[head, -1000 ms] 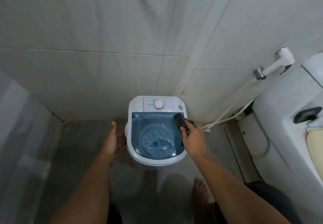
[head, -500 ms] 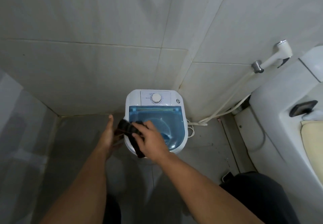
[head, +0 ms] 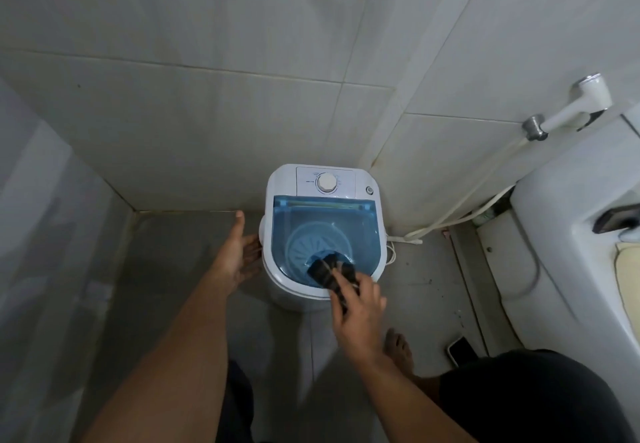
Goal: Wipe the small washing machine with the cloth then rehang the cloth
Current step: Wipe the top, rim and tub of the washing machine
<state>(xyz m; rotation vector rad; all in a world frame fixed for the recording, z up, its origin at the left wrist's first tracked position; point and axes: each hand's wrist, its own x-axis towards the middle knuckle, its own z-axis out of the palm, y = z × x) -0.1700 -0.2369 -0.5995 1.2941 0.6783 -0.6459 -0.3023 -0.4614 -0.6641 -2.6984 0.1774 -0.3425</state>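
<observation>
Small white plastic washing machine (head: 277, 280) with a translucent blue lid (head: 332, 214), standing on the grey tiled floor (head: 180, 255) in the corner, dial panel toward the wall. Dark crumpled cloth (head: 327, 271) pressed on the lid's near edge, slightly right of centre, trailing back under the palm and over the white front rim. Right hand (head: 360, 307) clenched on the cloth, fingers pinning it flat. Left hand (head: 239, 255) spread loose and holding nothing, resting against the machine's left flank, apparently bracing it. Lid's long axis running away from the body toward the wall; unwiped blue surface lying ahead and left of the cloth, so probably a push forward or a sweep across by the right hand, nearer by far. Cream hose (head: 460, 207) and phone (head: 462, 349) on the floor to the right, well apart from the wiping. No hook for rehanging visible.
</observation>
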